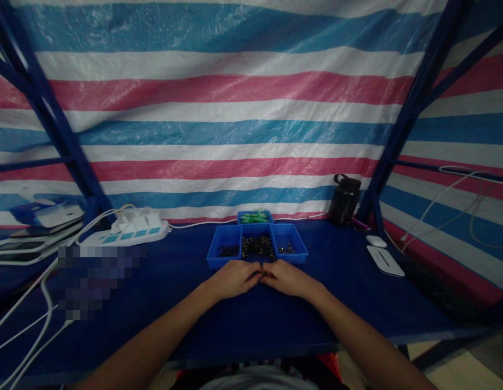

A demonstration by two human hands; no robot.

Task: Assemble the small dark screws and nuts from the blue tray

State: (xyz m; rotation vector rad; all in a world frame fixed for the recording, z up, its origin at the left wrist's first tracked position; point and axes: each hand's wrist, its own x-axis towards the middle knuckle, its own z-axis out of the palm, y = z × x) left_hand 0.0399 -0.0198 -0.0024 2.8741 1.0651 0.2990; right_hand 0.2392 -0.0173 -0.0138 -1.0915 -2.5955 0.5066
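Note:
My left hand (pixel 235 278) and my right hand (pixel 287 278) meet at the fingertips just in front of the blue trays. Both have their fingers closed in a pinch, and whatever they hold is too small to make out. Behind them, a blue left tray (pixel 210 255) has dark small parts (pixel 229 251). The middle compartment holds a pile of black and brassy parts (pixel 257 247). A few shiny pieces (pixel 286 249) lie in the right tray (pixel 300 245). Further back, a small blue tray (pixel 239 218) contains green items (pixel 254 217).
A white power strip (pixel 133 235) with plugs and cables is at the left, beside stacked devices (pixel 32 241). At the right stand a dark bottle (pixel 344 200), a white case (pixel 376 241) and a white flat box (pixel 385 260). Blue frame posts flank the table (pixel 170 325).

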